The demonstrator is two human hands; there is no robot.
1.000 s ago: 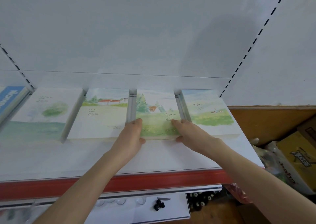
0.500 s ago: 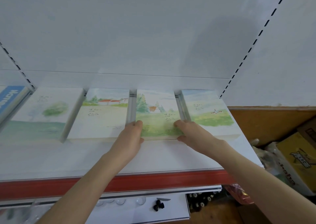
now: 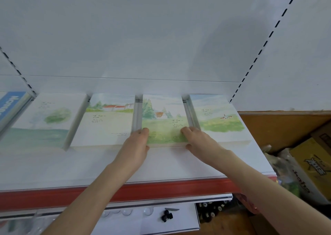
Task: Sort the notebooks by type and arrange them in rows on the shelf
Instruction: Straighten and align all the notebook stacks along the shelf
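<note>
Notebooks (image 3: 107,132) with watercolour covers lie flat in a row of four along the far part of the white shelf (image 3: 89,164), side by side with narrow gaps between them. From the left, the first notebook (image 3: 48,116) shows a green bush, the second notebook (image 3: 105,109) a red-roofed house, the third notebook (image 3: 164,120) fir trees over a meadow, and the fourth notebook (image 3: 218,120) a pale sky over grass. One blue notebook (image 3: 10,105) sits at the far left, cut off by the edge of the view.

Both hands are on the third notebook. The left hand (image 3: 136,148) lays its fingers over the near left corner with the thumb against the near edge. The right hand (image 3: 200,141) does the same at the near right corner, so each pinches its corner lightly.

One red strip (image 3: 161,190) runs along the shelf's near edge. To the right, beyond the shelf, stands one yellow box (image 3: 311,163).
</note>
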